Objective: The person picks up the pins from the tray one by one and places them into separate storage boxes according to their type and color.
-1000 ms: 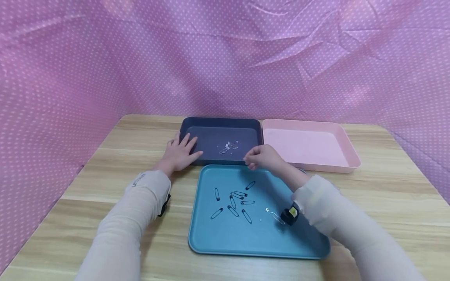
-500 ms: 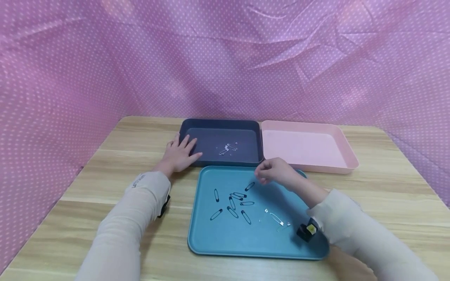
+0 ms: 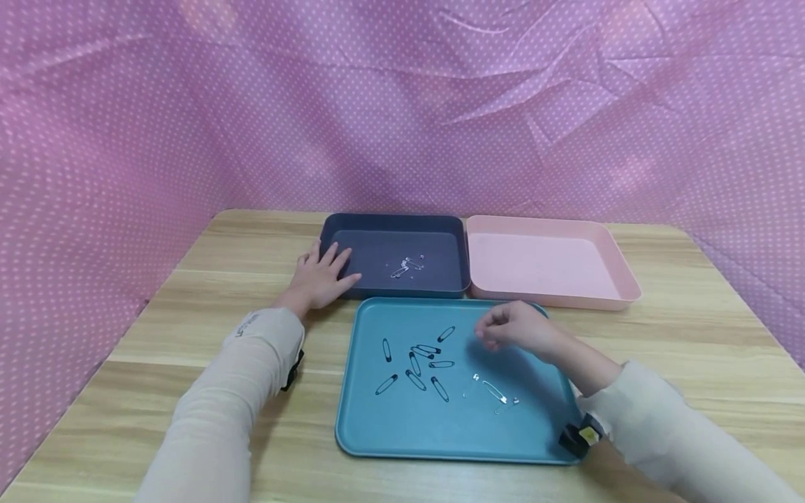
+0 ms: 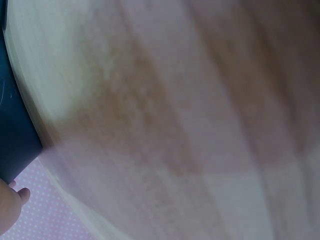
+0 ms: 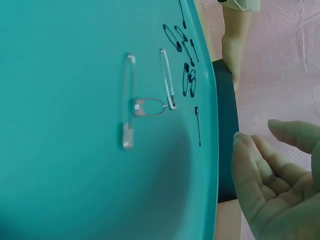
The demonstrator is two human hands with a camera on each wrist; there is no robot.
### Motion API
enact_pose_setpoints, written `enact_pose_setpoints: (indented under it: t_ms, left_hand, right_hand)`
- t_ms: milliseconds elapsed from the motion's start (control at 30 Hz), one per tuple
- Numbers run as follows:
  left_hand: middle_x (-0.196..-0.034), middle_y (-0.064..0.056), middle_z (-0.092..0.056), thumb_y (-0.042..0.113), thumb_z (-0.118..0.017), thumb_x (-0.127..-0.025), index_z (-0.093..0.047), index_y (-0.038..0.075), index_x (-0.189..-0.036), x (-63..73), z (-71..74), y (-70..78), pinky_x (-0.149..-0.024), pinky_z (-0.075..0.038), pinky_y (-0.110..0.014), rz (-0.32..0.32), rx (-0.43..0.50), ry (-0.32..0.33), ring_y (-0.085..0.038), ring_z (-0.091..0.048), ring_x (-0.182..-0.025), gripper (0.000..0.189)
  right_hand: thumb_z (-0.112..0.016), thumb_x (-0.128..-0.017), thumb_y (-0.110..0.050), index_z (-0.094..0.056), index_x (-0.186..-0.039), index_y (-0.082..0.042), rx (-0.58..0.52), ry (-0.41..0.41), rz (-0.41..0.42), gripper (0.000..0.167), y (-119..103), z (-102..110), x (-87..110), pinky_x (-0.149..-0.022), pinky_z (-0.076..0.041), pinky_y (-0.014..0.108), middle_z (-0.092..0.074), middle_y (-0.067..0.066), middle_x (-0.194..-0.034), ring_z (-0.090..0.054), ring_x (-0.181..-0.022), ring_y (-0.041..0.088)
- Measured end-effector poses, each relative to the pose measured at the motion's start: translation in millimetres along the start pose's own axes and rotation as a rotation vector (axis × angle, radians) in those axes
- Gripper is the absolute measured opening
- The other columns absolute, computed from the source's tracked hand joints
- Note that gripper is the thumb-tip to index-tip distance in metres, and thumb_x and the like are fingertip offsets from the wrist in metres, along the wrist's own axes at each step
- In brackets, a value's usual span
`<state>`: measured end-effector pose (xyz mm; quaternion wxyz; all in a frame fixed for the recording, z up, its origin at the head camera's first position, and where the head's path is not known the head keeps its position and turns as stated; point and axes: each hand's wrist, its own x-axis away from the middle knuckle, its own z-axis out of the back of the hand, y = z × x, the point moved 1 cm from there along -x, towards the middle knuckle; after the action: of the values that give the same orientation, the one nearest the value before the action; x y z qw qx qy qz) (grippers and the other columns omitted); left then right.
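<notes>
My left hand (image 3: 318, 279) rests with spread fingers on the left rim of the navy tray (image 3: 434, 288). Silver safety pins (image 3: 400, 269) lie in that tray. Above the right part of the teal tray (image 3: 402, 436) is my right hand (image 3: 518, 328). In the right wrist view the right hand (image 5: 280, 185) holds nothing, its fingers loosely bent and thumb apart. Several black safety pins (image 3: 415, 380) are scattered on the teal tray's left half. Right of them lie silver safety pins (image 3: 495, 391), three in the right wrist view, including one long silver safety pin (image 5: 168, 80).
A pink tray (image 3: 547, 262) stands right of the navy one, side by side with it at the back of the wooden table (image 3: 692, 335). A pink dotted cloth (image 3: 402, 105) hangs behind and around. The left wrist view shows mostly blurred tabletop (image 4: 165, 125).
My right hand has drawn back from the navy tray's near right corner, moving right and toward me over the teal tray. The left hand has stayed in place.
</notes>
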<state>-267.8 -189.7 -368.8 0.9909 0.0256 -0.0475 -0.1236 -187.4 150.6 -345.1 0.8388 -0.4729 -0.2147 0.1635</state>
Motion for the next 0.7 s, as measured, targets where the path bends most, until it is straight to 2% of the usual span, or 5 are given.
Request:
enact_pose_setpoints:
  t_ms: [367,700]
  left_hand:
    - [-0.143,-0.014,-0.004,0.063,-0.015,-0.083,-0.012,0.014,-0.140,-0.9,-0.1,-0.9,-0.096,-0.003,-0.054,-0.004,0.006,0.004,-0.039,0.009,-0.126,0.075]
    - [-0.143,-0.014,-0.005,0.062,-0.016,-0.084,-0.012,0.014,-0.140,-0.5,-0.8,-1.4,-0.096,-0.004,-0.054,-0.005,-0.001,0.004,-0.039,0.009,-0.126,0.073]
  right_hand:
    - [-0.057,-0.081,-0.008,-0.061,-0.091,0.007,-0.012,-0.084,0.035,0.019,13.2,6.1,19.4,-0.064,-0.048,0.032,-0.061,0.011,-0.075,-0.057,-0.069,0.020]
    - [-0.057,-0.081,-0.011,-0.060,-0.094,0.006,-0.002,-0.136,-0.001,0.021,27.3,7.2,33.0,-0.068,-0.047,0.032,-0.062,0.011,-0.084,-0.058,-0.075,0.022]
